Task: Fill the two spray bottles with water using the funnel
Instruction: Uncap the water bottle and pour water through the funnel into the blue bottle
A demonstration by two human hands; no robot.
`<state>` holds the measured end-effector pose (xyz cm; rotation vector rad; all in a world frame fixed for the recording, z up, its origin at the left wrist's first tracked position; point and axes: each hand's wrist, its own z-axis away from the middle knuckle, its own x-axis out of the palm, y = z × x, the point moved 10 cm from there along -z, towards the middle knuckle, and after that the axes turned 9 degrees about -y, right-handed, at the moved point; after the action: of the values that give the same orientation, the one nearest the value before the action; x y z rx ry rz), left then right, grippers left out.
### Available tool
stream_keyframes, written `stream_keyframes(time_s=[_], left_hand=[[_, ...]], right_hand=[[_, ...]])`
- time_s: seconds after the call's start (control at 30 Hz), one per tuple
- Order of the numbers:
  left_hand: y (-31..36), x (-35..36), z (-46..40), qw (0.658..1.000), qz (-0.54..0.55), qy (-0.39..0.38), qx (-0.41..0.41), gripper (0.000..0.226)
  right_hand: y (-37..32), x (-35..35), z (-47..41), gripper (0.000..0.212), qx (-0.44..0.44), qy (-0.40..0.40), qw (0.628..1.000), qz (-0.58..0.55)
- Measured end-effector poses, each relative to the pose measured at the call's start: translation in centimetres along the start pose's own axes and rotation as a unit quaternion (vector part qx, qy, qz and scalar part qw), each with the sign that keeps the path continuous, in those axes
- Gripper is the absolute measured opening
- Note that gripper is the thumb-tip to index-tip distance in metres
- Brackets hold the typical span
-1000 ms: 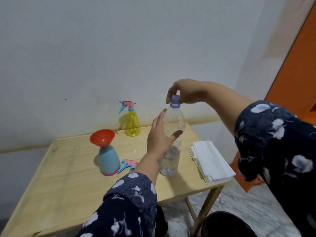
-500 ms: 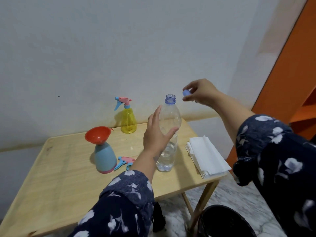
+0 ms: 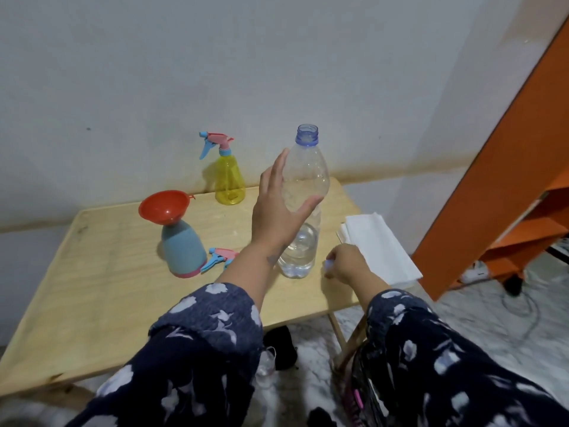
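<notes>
Spill risk: left grip loosely rings uncapped water bottle, right grip pinches cap near surface right edge.

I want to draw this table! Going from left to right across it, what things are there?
Red plastic funnel sitting in the blue spray bottle → yellow spray bottle at the back → clear plastic water bottle, cap off → stack of white paper napkins.
</notes>
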<state>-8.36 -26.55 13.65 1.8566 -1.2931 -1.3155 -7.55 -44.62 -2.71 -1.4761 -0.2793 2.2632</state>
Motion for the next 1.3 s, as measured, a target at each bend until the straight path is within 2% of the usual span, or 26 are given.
stream_keyframes(time_s=[0.23, 0.33, 0.5, 0.7, 0.8, 0.9, 1.0, 1.07, 1.2, 1.3], left_hand=[[-0.2, 0.1, 0.0, 1.000, 0.005, 0.004, 0.001, 0.091], [-0.2, 0.1, 0.1, 1.000, 0.008, 0.002, 0.002, 0.091], [0.0, 0.1, 0.3, 1.000, 0.013, -0.001, -0.003, 0.092], [0.3, 0.2, 0.3, 0.999, 0.035, -0.018, -0.020, 0.093], [0.4, 0.2, 0.2, 0.997, 0.066, -0.036, -0.035, 0.093], [0.3, -0.3, 0.5, 0.996, 0.056, -0.048, -0.045, 0.086], [-1.1, -2.5, 1.3, 0.998, 0.020, 0.001, -0.063, 0.063], [-2.1, -4.8, 2.5, 0.995, -0.047, 0.056, -0.069, 0.053], [-4.5, -9.6, 6.1, 0.970, -0.134, 0.177, -0.098, 0.036], [-7.5, -11.7, 8.6, 0.956, -0.160, 0.192, -0.157, 0.029]], right_hand=[[1.1, 1.9, -1.0, 0.026, -0.017, 0.026, 0.999, -0.005], [1.1, 2.1, -1.0, 0.029, -0.024, 0.008, 1.000, -0.006], [-0.5, 0.0, 0.7, 0.063, -0.043, -0.014, 0.998, -0.040], [-6.7, -5.8, 5.5, 0.110, -0.189, -0.007, 0.962, -0.196], [-9.4, -7.5, 6.7, 0.117, -0.257, -0.004, 0.932, -0.254], [-10.4, -7.6, 6.3, 0.119, -0.271, 0.017, 0.917, -0.291], [-10.6, -7.5, 5.4, 0.117, -0.264, 0.073, 0.903, -0.332], [-10.9, -7.7, 5.3, 0.118, -0.277, 0.120, 0.886, -0.351], [-11.4, -8.1, 5.5, 0.108, -0.298, 0.201, 0.867, -0.346], [-12.4, -8.4, 5.3, 0.098, -0.314, 0.228, 0.863, -0.325]])
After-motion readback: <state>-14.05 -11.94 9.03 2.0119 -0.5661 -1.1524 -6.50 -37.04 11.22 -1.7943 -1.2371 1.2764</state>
